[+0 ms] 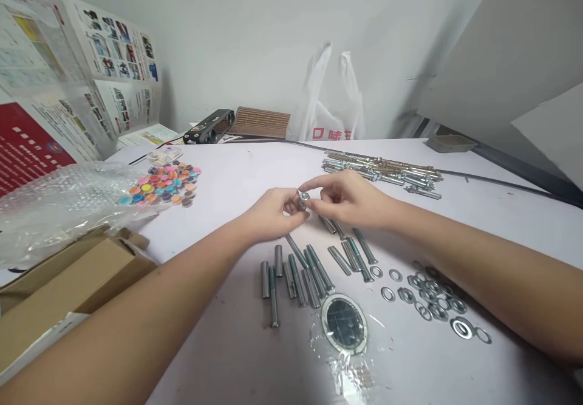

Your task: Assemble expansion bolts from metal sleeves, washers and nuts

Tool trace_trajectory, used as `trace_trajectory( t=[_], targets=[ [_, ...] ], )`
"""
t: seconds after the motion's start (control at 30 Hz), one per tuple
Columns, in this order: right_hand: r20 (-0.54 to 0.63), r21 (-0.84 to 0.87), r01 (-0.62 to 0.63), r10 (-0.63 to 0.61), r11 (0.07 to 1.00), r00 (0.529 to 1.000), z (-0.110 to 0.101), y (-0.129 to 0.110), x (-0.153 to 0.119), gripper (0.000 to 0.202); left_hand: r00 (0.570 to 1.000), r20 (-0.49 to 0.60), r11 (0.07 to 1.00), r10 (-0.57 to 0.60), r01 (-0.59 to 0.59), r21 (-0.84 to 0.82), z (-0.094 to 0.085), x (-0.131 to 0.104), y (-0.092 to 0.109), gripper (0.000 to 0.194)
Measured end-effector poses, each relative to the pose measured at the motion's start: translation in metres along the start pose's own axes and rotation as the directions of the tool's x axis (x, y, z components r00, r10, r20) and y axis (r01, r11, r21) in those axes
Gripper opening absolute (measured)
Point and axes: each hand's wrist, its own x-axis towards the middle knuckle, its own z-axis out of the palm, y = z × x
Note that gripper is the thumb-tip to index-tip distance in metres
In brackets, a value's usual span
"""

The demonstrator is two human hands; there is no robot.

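Cardboard box sat at far left, bubble wrap just behind it. Next?

Loose coloured discs, right of the wrap, piled on the table.

Left hand?

Fingertips pinched a small metal part. It was held above the table, between both hands. Too small to tell the exact type.

What was under the hands?

Nearer the wearer: sleeves and bolts, loose, lying roughly lengthwise, some touching. White bag stood at the back. Round plate, dark with a pale rim, lay just below the bolts, clear film beside it.

Right hand?

Thumb and index closed on the same part from the right. Other fingers curled.

Rest of the right side?

Rods bundled behind the right forearm. Hex nuts and washers lay scattered in front of it, several overlapping.
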Motion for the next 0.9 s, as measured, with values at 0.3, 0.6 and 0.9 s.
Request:
trace_trajectory(
  t=[0.3, 0.6, 0.9],
  targets=[
    [-0.005, 0.122, -0.061, 0.062, 0.991, 0.998, -0.0006, 0.0011, -0.0054, 0.025, 1.000, 0.015, 0.999, 0.023, -0.023, 0.029, -0.0009, 0.0004, -0.0034, 0.016],
    [-0.268, 0.153, -0.017, 0.058, 0.988, 0.962, -0.0050, 0.0017, -0.0085, 0.056, 0.999, 0.038, 1.000, -0.009, 0.008, 0.025, -0.0034, 0.0002, -0.0007, 0.019],
    [-0.144, 0.204, -0.028, 0.058, 0.978, 0.988, -0.0048, -0.0016, -0.0089, 0.064, 0.999, 0.033, 1.000, 0.010, -0.011, 0.026, -0.0014, 0.0006, -0.0035, 0.017]
  ],
)
